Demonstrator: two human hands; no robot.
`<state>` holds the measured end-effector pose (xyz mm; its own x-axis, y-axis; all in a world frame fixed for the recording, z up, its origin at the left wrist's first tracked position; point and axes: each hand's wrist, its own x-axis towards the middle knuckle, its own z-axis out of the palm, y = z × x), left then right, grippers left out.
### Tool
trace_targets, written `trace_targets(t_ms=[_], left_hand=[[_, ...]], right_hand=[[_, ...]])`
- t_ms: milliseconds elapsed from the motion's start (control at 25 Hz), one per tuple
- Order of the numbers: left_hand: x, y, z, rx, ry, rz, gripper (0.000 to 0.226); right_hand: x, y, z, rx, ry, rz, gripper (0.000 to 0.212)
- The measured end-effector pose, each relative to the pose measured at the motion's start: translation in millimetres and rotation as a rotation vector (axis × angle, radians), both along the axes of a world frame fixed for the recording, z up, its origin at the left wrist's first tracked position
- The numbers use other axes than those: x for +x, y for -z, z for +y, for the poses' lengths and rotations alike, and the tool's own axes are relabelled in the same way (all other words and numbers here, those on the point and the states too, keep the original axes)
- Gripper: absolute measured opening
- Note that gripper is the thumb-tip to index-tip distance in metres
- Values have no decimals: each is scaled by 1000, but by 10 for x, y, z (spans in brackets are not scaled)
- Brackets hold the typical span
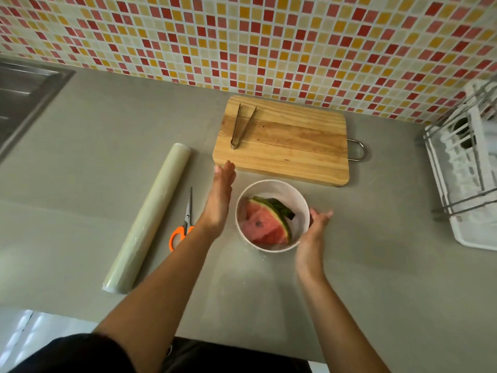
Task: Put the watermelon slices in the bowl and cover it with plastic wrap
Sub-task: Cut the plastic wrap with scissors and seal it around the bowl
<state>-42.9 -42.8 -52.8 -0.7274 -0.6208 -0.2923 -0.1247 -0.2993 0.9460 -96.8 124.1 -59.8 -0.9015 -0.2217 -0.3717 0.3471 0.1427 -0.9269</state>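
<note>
Head view: My 2 hands flank a white bowl (271, 184) that stands on the grey counter (107, 135), just in front of a wooden cutting board (290, 149).

The watermelon slices (265, 224) lie inside the bowl, red flesh toward me and green rind curving along the far right side.

My left hand (219, 195) is held edge-on just left of the bowl, fingers straight and pressed together, pointing toward the board. It grips nothing, and a narrow strip of counter shows between my palm and the bowl's wall.

My right hand (313, 235) sits at the bowl's right rim, its fingers loosely extended and slightly spread, blurred at the tips. It holds nothing that I can see. I cannot tell whether the thumb side touches the rim or stops just short of it.

A faint haze lies over the near part of the bowl's mouth, but I cannot tell whether film is stretched there.

The roll of plastic wrap (149, 216) lies on the counter well to the left of my left hand. Orange-handled scissors (185, 224) lie between the roll and my left forearm.

Metal tongs (240, 125) rest on the board's left end. A mosaic tile wall (242, 36) rises behind, with a white dish rack (462, 170) at the far right and a steel sink (21, 90) at the far left.
</note>
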Motion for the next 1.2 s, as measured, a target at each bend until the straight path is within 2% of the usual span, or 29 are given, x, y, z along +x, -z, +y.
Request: trace_targets(t_ms=[80,120,240,320,400,520,600,720,800,880,960,1040,1120,1200], left_hand=[[62,22,63,-133,81,-38,77],[87,31,134,-164,124,-41,76],[79,57,287,-123,153,5,68],[13,45,305,-97,119,3,64],[-34,33,288,-131,103,-55,56],[-62,73,254,-236,130,-142,50],[-85,88,223,-271,155,-183,52],[-112,82,191,-309,161,-282,68],[-108,55,190,-303,167,-260,75],[-87,51,200,-216,181,-155,69],[-111,52,176,-147,223,-130,63],[-211,38,116,-114,211,-137,65],[-255,-1,65,-112,58,-120,69],[-117,-3,87,-121,-92,-67,70]], right_hand=[[-117,-40,78,70,-46,181,106],[-228,-68,91,38,-129,236,103],[-487,-127,14,-88,-469,266,83],[-554,-64,-31,-58,-520,306,71],[-585,8,-65,-52,-491,315,69],[-626,52,-117,-1,-467,250,72],[-642,58,-146,79,-475,217,84],[-711,-6,-141,301,-582,273,99],[-766,-61,-114,280,-623,301,104],[-753,-53,-111,70,-593,247,98],[-680,-20,-150,-46,-502,181,86],[-609,-22,-204,-31,-359,114,77],[-532,-40,-195,10,-194,38,72],[-416,6,-146,-36,-59,-32,62]])
